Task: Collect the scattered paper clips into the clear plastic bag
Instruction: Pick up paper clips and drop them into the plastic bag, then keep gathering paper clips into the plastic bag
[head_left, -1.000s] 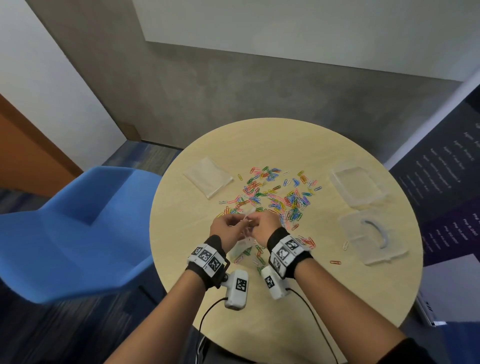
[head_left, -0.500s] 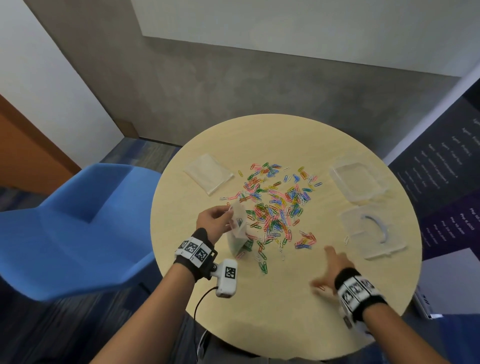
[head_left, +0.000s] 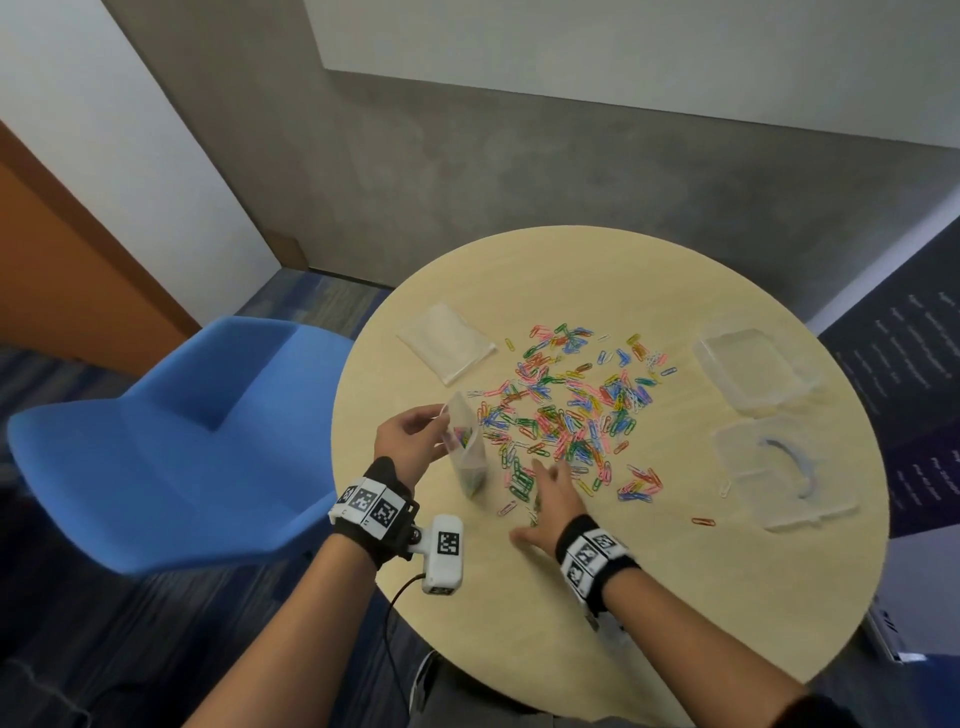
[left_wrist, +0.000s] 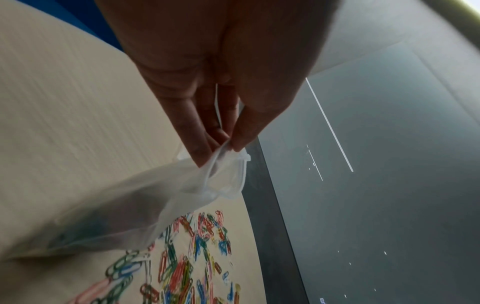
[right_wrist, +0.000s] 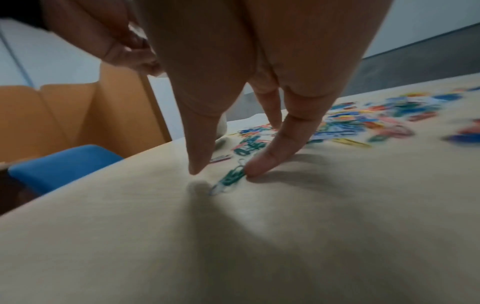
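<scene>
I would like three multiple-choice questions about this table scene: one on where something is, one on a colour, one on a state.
1. Where does the spare flat bag lie?
A. left of the clip pile
B. on the chair
C. inside a box

2. What colour is the chair?
A. red
B. blue
C. black

3. How is the held bag now?
A. lying flat and shut
B. held up by the left hand, mouth open
C. gripped by both hands

Answers:
1. A: it lies on the table, left of the clips.
2. B: its seat is plainly blue.
3. B: the left hand pinches its rim, and the left wrist view shows the mouth gaping; the right hand touches clips on the table.
</scene>
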